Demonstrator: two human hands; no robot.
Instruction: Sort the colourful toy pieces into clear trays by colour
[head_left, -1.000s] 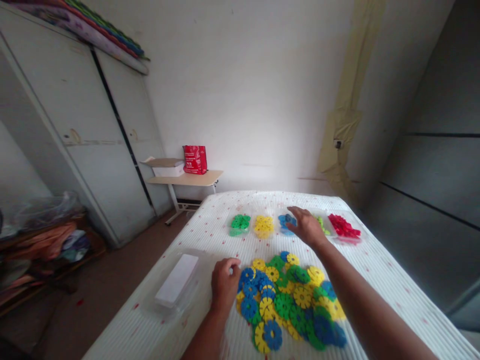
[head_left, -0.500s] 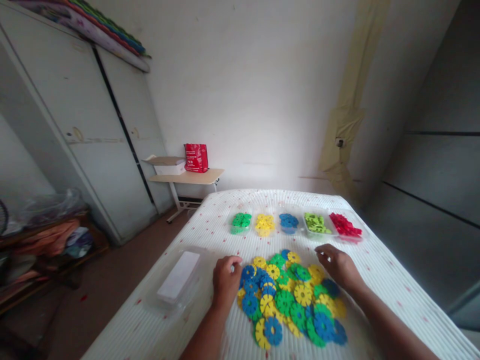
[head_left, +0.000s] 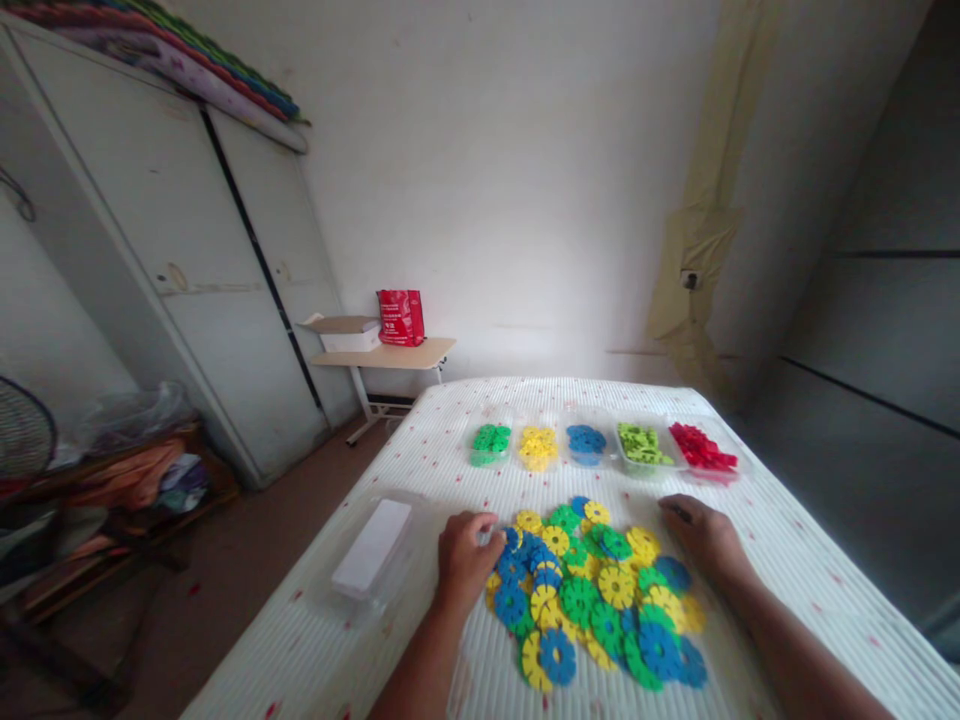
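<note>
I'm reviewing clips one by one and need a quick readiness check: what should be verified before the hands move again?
1. Both hands in view: ok; left hand and right hand flank the pile of discs.
2. Pile all one colour: not ok; blue, green and yellow are mixed.
3. Right hand free of any disc: cannot tell; the fingers hide it.
4. Left hand touching a disc: cannot tell; fingertips and discs overlap in view.
5. Five tubs unblocked by the hands: ok.

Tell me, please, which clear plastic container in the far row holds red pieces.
The clear plastic container at the row's right end; the other four hold green, yellow, blue and lime-green pieces.
</note>
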